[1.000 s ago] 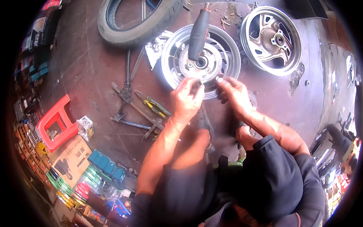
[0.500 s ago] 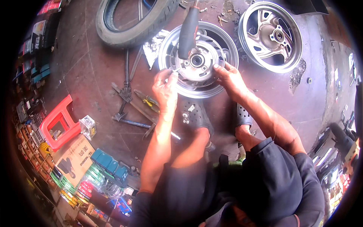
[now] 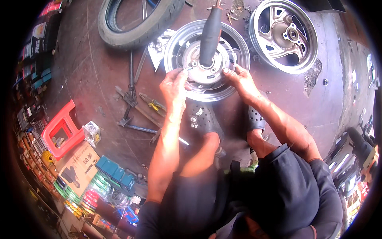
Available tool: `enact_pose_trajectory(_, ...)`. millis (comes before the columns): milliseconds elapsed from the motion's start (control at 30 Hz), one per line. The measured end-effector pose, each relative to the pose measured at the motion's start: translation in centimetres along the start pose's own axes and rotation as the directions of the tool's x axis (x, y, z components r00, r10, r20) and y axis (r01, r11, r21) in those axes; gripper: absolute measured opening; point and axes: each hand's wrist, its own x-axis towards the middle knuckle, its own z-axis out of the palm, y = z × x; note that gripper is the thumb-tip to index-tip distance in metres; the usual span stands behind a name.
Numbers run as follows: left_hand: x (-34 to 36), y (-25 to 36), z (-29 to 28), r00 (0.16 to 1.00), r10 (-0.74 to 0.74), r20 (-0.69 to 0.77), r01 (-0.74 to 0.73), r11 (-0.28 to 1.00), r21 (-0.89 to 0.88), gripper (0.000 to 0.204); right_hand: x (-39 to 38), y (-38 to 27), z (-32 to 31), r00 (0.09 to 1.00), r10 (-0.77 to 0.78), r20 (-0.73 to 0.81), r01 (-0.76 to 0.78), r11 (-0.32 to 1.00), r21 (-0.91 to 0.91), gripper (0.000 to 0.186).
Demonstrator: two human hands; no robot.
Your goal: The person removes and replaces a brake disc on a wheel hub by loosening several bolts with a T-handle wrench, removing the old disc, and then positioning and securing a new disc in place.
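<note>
A silver wheel rim [image 3: 168, 51] lies on the floor ahead of my feet, with a slotted metal brake disc [image 3: 207, 76] over its hub. My left hand [image 3: 174, 89] pinches the disc's near left edge between thumb and fingers. Opposite it, my right hand [image 3: 242, 84] grips the right edge, thumb on top and fingers reaching beneath. A tool with a black handle [image 3: 211, 36] and thin metal shaft comes down from the top edge. Its handle end covers the hub's centre; whether it touches the hub I cannot tell, and its far end is out of view.
A loose tyre [image 3: 135, 38] lies far left, a second wheel rim [image 3: 284, 36] far right. Metal bars [image 3: 131, 95] and yellow-handled pliers [image 3: 153, 104] are left of my arm. Farther left stand a red plastic stool [image 3: 59, 131], a cardboard box [image 3: 81, 169] and a teal case [image 3: 115, 175].
The black-handled tool has shifted right, from beside the hub to over its centre. The wheel sits slightly farther left and up in view; both hands keep their hold on the disc.
</note>
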Motion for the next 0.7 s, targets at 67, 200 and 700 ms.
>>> enact_pose_trajectory(67,-0.1,0.1,0.1,1.000,-0.008,0.009,0.008,1.000,-0.015,0.022,0.1,-0.2,-0.1,0.999,0.044,-0.013,-0.044,0.999,-0.020,0.037)
enact_pose_trajectory(200,-0.1,-0.3,0.0,1.000,-0.018,0.002,0.019,0.999,-0.032,0.023,0.4,-0.1,-0.1,0.996,0.080,-0.046,-0.081,0.996,-0.029,0.037)
enact_pose_trajectory(700,-1.5,1.4,2.7,0.681,0.558,0.475,-0.720,0.388,0.576,0.021,0.6,0.2,0.3,0.996,0.064,-0.054,-0.061,0.996,0.067,0.031)
